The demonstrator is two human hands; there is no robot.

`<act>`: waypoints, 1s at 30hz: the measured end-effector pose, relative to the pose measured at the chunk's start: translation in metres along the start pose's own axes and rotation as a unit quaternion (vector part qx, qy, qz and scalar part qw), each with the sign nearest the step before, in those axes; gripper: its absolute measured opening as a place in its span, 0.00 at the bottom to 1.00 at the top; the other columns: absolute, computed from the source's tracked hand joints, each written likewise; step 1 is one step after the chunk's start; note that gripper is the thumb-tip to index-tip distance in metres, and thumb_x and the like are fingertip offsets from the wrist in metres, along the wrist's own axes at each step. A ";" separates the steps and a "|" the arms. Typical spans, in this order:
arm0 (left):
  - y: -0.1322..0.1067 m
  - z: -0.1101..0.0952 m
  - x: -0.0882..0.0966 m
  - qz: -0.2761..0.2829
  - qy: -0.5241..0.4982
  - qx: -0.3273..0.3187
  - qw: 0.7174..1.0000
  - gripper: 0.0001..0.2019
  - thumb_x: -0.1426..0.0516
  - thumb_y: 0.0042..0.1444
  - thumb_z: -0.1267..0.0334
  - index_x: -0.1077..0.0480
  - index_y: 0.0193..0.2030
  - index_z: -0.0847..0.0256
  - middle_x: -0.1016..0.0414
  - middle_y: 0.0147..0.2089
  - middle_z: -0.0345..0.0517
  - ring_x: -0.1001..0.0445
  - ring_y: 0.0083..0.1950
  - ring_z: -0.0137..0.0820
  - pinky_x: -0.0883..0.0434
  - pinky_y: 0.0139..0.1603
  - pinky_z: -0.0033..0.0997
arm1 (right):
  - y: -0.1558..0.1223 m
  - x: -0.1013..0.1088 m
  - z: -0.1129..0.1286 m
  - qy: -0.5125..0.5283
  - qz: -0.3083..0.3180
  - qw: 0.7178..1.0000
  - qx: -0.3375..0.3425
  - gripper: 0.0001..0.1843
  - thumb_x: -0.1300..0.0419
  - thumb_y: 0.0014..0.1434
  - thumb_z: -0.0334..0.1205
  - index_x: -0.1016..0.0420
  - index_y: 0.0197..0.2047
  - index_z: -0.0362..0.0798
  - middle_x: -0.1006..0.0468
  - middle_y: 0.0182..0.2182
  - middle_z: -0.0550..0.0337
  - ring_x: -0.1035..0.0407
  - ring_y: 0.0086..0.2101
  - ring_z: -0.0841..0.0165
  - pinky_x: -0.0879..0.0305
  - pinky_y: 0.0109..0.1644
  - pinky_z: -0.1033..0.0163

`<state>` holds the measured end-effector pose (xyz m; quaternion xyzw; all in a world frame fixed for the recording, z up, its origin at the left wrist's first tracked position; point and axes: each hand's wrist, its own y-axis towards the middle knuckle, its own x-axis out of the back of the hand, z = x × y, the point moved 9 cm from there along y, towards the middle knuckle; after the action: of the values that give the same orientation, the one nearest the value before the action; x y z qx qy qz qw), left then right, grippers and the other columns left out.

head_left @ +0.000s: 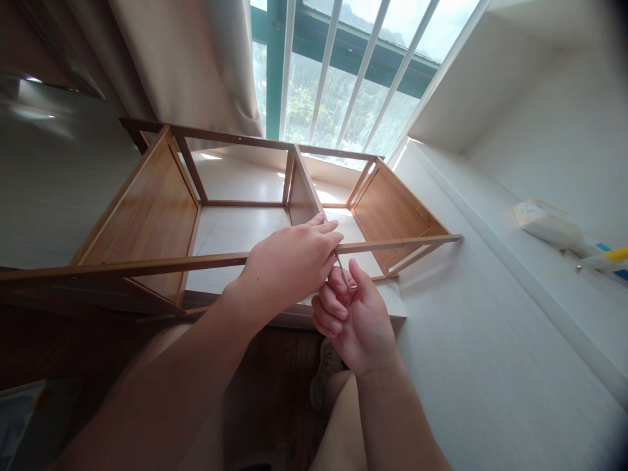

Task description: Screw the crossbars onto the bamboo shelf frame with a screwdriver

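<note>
Head view. Ledge work, two bare hands.

Item: frame, brown wood, one, standing on the white ledge; its near side lies along the ledge's front edge, its right end close to the right front corner. Parts: left panel; right panel; divider between them; back rail, towards the window; front rail, running left well past the left panel.

Item: hex key, thin, bent, metal. Located above the ledge's front edge, nearer the right corner; upper end at the front rail, by the divider's near end. Seating in a screw: cannot be told.

Left hand: closed over the front rail where the divider meets it, back upward, thumb hidden.

Right hand: below the rail, palm up, fingers curled, holding the hex key's lower end beside the thumb.

Surroundings: beige curtain, beyond the ledge, left; window with white bars, beyond the back edge; pale bag and a yellow object, far right; shoe on dark floor, below the front edge.
</note>
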<state>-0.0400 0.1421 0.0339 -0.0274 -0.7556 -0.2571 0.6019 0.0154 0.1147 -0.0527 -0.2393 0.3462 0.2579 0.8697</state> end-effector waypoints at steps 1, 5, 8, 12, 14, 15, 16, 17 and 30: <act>0.000 0.000 0.000 -0.001 -0.001 0.001 1.000 0.15 0.52 0.64 0.68 0.29 0.53 0.60 0.30 0.63 0.46 0.36 0.68 0.35 0.28 0.58 0.36 | -0.001 0.000 0.000 -0.004 -0.001 1.000 0.003 0.22 0.52 0.67 0.56 0.46 0.26 0.50 0.48 0.14 0.71 0.55 0.16 0.74 0.58 0.18 0.70; 0.000 0.001 0.002 -0.003 -0.006 0.005 1.000 0.15 0.51 0.64 0.67 0.28 0.53 0.59 0.29 0.63 0.46 0.36 0.68 0.35 0.28 0.59 0.36 | -0.001 0.001 0.000 -0.024 -0.004 1.000 0.016 0.21 0.52 0.67 0.53 0.45 0.27 0.50 0.47 0.15 0.71 0.55 0.15 0.75 0.58 0.18 0.70; 0.000 0.001 0.002 -0.001 -0.011 0.010 1.000 0.15 0.51 0.64 0.67 0.28 0.52 0.58 0.29 0.63 0.45 0.36 0.68 0.36 0.29 0.59 0.36 | 0.000 0.008 0.004 -0.076 -0.032 0.996 0.044 0.20 0.51 0.67 0.51 0.46 0.26 0.50 0.46 0.15 0.71 0.54 0.15 0.75 0.58 0.18 0.70; -0.001 0.004 0.001 -0.001 -0.017 0.020 1.000 0.15 0.51 0.64 0.66 0.28 0.52 0.57 0.31 0.64 0.44 0.37 0.68 0.36 0.29 0.60 0.37 | 0.001 0.025 0.022 -0.221 -0.104 0.959 0.146 0.21 0.49 0.66 0.49 0.47 0.24 0.50 0.47 0.15 0.71 0.54 0.17 0.75 0.56 0.19 0.69; -0.002 0.004 0.001 -0.002 -0.017 0.023 1.000 0.15 0.51 0.64 0.66 0.28 0.52 0.57 0.31 0.65 0.44 0.37 0.69 0.36 0.29 0.60 0.38 | 0.000 0.030 0.030 -0.309 -0.137 0.923 0.183 0.23 0.49 0.66 0.50 0.47 0.23 0.50 0.47 0.16 0.71 0.54 0.17 0.75 0.56 0.20 0.68; -0.002 0.004 0.001 -0.002 -0.018 0.023 1.000 0.15 0.51 0.64 0.66 0.28 0.52 0.56 0.31 0.65 0.43 0.37 0.69 0.36 0.29 0.60 0.38 | 0.000 0.032 0.033 -0.353 -0.148 0.903 0.194 0.23 0.50 0.67 0.50 0.46 0.22 0.50 0.46 0.16 0.70 0.52 0.18 0.75 0.55 0.21 0.67; -0.002 0.005 0.001 -0.002 -0.018 0.023 1.000 0.15 0.51 0.64 0.66 0.28 0.51 0.56 0.31 0.65 0.43 0.37 0.69 0.36 0.29 0.60 0.38 | -0.001 0.032 0.035 -0.396 -0.155 0.882 0.202 0.24 0.51 0.68 0.51 0.45 0.22 0.50 0.45 0.16 0.69 0.51 0.19 0.74 0.54 0.22 0.67; -0.002 0.004 0.001 -0.001 -0.019 0.023 1.000 0.15 0.52 0.64 0.66 0.28 0.51 0.56 0.31 0.65 0.43 0.37 0.68 0.35 0.29 0.60 0.38 | -0.001 0.031 0.038 -0.435 -0.159 0.862 0.208 0.24 0.51 0.68 0.51 0.44 0.22 0.49 0.44 0.17 0.68 0.49 0.19 0.74 0.53 0.23 0.66; -0.002 0.004 0.001 -0.001 -0.020 0.018 1.000 0.14 0.52 0.64 0.66 0.28 0.50 0.58 0.30 0.64 0.44 0.37 0.68 0.36 0.29 0.60 0.38 | -0.011 0.008 0.058 -0.682 -0.191 0.673 0.211 0.22 0.56 0.70 0.44 0.43 0.23 0.49 0.36 0.20 0.64 0.44 0.25 0.69 0.53 0.31 0.62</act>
<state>-0.0442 0.1420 0.0335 -0.0208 -0.7720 -0.2429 0.5870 0.0543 0.1434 -0.0183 0.1327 -0.3514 0.0980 0.9216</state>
